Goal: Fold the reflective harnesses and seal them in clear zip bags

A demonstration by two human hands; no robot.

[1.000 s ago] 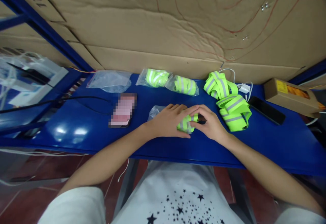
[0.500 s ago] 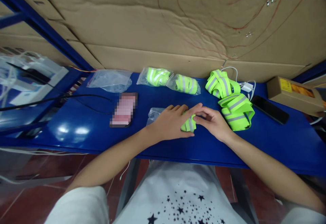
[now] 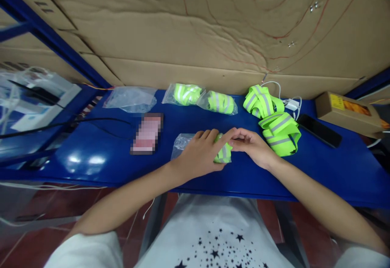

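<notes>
A rolled yellow-green reflective strap (image 3: pixel 224 154) sits inside a clear plastic bag (image 3: pixel 180 142) on the blue table. My left hand (image 3: pixel 199 154) lies over the bag with its fingers curled round the roll, hiding much of it. At the roll's right end, the thumb and fingers of my right hand (image 3: pixel 251 146) are pinched together on the bag's edge, touching my left index finger. Just right of my right hand is a loose, folded reflective strap (image 3: pixel 280 136), with another loose strap (image 3: pixel 260 100) behind it.
Two bagged straps (image 3: pixel 187 94) (image 3: pixel 219 102) lie along the back, beside flat plastic bags (image 3: pixel 132 99). A phone with a blurred screen (image 3: pixel 148 134) is at left. To the right are a black phone (image 3: pixel 319 130), a white charger (image 3: pixel 291 104) and a cardboard box (image 3: pixel 344 113). Cardboard (image 3: pixel 152 36) walls the back.
Both hands stay at the bagged roll, with slight finger movement at its right end. The whole view has shifted a little.
</notes>
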